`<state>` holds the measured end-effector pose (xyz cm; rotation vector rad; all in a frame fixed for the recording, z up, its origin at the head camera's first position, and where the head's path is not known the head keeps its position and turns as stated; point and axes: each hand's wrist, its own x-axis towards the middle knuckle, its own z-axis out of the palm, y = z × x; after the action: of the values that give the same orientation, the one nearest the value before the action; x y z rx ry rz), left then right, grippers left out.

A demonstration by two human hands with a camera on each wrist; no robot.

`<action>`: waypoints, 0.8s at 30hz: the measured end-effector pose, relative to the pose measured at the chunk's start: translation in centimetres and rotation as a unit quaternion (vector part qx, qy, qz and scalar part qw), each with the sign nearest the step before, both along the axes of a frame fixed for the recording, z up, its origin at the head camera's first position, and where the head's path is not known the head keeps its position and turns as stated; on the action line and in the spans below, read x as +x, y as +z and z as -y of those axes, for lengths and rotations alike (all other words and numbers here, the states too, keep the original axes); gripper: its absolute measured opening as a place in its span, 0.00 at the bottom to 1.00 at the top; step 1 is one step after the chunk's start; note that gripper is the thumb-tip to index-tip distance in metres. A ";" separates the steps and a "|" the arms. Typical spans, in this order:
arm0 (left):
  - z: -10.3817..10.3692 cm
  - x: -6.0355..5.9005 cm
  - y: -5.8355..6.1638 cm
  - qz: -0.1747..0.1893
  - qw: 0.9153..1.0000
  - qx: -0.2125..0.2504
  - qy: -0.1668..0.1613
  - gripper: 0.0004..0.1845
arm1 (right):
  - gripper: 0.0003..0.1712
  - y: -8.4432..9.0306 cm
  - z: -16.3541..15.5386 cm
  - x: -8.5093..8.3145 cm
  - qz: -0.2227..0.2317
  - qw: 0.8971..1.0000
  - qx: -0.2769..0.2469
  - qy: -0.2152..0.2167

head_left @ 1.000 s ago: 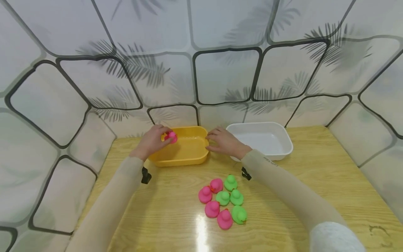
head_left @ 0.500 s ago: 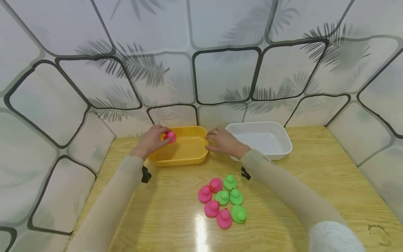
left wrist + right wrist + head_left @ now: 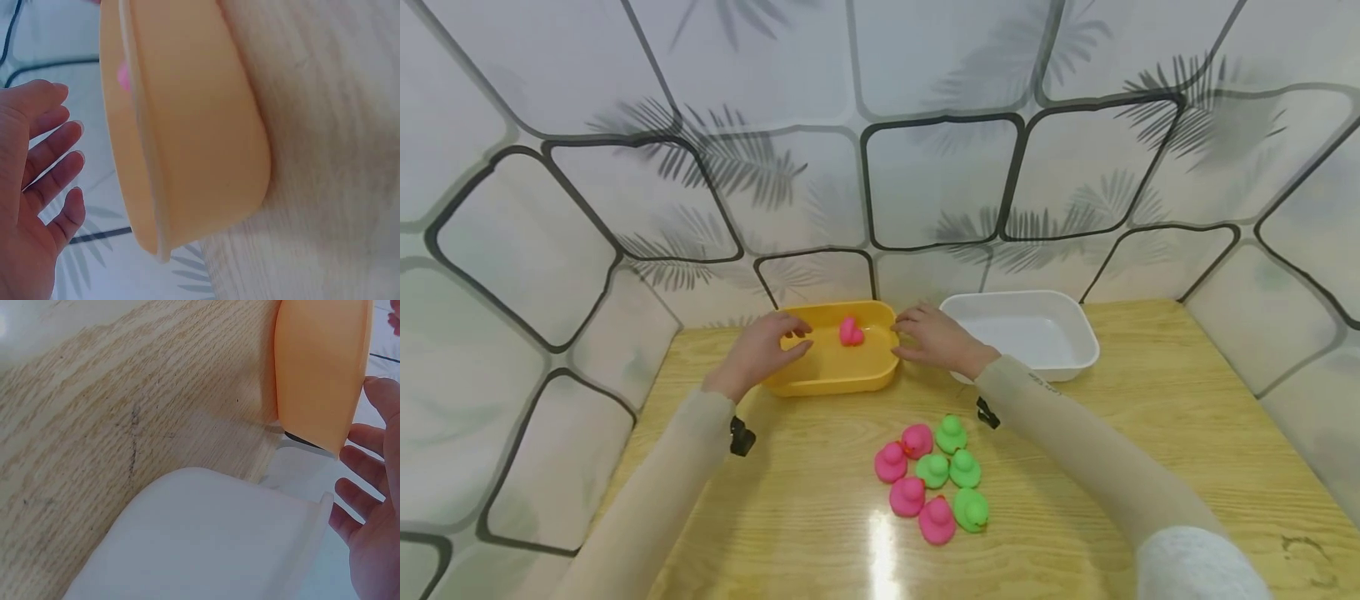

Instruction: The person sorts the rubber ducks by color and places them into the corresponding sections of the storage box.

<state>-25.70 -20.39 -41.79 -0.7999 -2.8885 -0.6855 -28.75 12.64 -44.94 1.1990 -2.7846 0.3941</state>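
A pink toy duck lies inside the yellow tub, near its back wall. My left hand hovers over the tub's left end, fingers spread from the thumb and nothing between them. In the left wrist view the same left hand is apart from the rim, and only a bit of pink shows above it. My right hand rests against the tub's right end. The right wrist view has its thumb and fingers touching the yellow rim, loosely bent.
A white tub stands to the right of the yellow one, partly behind my right hand. On the wooden table in front sits a cluster of several pink ducks and green ducks. A patterned wall rises behind.
My left hand has let go of the pink duck and drawn slightly left. The duck now lies further right, in the yellow tub. My right hand has stayed in place.
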 end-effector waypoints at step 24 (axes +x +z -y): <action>-5.0 8.1 -1.6 -0.033 0.991 0.019 -0.127 0.13 | 0.26 -0.3 0.0 -0.1 0.002 1.000 -0.011 -0.001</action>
<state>-17.65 -15.34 -43.42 -1.1761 -2.7330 -0.7185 -28.81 12.69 -45.22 1.1932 -2.7755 0.4263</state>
